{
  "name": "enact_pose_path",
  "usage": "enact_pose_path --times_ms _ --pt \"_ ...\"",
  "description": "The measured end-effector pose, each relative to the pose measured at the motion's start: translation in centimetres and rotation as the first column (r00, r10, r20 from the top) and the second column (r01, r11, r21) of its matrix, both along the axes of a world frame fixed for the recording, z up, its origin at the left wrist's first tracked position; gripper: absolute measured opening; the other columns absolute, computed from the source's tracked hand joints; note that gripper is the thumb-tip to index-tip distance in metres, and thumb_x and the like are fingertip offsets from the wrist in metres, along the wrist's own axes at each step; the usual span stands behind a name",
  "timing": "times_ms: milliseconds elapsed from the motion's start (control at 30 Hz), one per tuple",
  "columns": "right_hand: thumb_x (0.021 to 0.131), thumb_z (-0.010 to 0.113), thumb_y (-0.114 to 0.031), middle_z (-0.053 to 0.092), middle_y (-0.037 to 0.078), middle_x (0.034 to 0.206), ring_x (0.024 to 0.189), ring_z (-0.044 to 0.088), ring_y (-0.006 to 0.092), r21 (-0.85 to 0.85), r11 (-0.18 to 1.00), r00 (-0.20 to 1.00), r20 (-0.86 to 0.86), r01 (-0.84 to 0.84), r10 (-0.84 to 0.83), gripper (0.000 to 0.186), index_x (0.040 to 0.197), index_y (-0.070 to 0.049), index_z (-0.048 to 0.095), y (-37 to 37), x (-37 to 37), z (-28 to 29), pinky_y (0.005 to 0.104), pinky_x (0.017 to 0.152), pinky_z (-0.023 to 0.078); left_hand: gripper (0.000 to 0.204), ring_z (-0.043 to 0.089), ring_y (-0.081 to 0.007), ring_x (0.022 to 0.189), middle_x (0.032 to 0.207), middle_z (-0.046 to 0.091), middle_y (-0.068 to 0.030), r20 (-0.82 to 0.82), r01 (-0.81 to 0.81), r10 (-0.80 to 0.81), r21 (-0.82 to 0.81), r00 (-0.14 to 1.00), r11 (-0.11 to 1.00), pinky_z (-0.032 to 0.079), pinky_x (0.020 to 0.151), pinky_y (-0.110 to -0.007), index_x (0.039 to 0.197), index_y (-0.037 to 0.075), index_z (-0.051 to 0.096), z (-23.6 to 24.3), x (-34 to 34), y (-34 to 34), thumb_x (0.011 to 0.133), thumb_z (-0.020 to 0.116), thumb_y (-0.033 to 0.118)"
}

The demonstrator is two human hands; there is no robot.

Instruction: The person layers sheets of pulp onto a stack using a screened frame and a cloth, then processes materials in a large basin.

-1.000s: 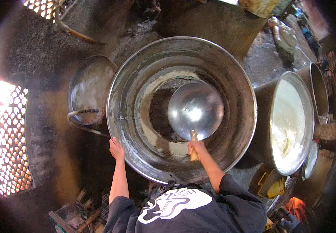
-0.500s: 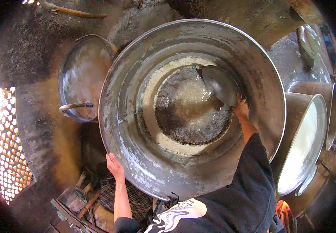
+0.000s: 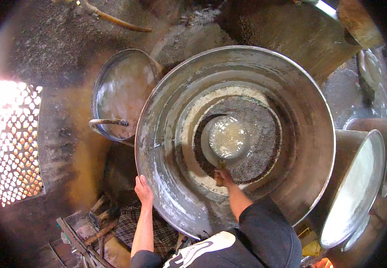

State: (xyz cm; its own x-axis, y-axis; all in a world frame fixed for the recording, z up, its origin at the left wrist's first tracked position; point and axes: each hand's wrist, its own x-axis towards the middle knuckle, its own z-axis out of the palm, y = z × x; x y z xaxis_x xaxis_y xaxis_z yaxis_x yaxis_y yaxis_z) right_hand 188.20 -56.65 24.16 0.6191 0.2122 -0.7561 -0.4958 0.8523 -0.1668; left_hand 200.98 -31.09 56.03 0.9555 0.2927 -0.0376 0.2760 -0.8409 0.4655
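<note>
A large, deep metal vat (image 3: 307,178) stands in front of me. Its bottom shows a round, dark, mesh-like surface (image 3: 265,120) with a pale ring around it. My left hand (image 3: 144,191) grips the vat's near left rim. Deep inside the vat, my right hand (image 3: 223,178) is closed at the near edge of a round metal ladle (image 3: 206,144). Cloudy, bubbly liquid (image 3: 227,136) glistens in the ladle's bowl, which lies over the mesh-like bottom. The grip itself is partly hidden by my fingers.
Left of the vat is a round metal pan (image 3: 122,89) with a curved handle (image 3: 108,122). On the right a tilted metal drum (image 3: 354,192) has a white top. Wood pieces (image 3: 97,230) and a checked cloth (image 3: 137,228) lie at the lower left; a fire (image 3: 323,263) glows lower right.
My right hand has brought the ladle from the vat's right side to the middle and nearer me; liquid now shows in its bowl. My left hand stays on the rim. The whole view has shifted.
</note>
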Motion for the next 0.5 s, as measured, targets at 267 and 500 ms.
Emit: enact_pose_path --times_ms 267,500 --pt "0.079 0.06 -0.004 0.047 0.003 0.062 0.05 0.047 0.013 0.157 0.969 0.977 0.063 0.192 -0.204 0.009 0.08 -0.003 0.05 -4.6 1.5 22.2 0.0285 0.044 0.041 0.041 0.052 -0.047 0.08 0.08 0.057 -0.0264 0.133 0.079 -0.068 -0.076 0.989 0.994 0.04 0.065 -0.048 0.093 -0.001 0.05 0.0 -0.4 1.2 0.094 0.037 0.038" --pt "0.086 0.047 -0.013 0.043 0.0 0.062 0.05 0.042 0.0097 -0.021 0.989 0.985 0.102 0.145 -0.142 0.014 0.073 -0.01 0.043 -22.5 -12.0 35.3 0.0224 0.044 0.037 0.043 0.05 -0.0483 0.081 0.083 0.056 -0.0285 0.221 0.215 -0.178 -0.157 0.959 0.964 0.038 0.066 -0.051 0.09 -0.002 0.049 -2.7 -0.6 2.6 0.095 0.035 0.038"
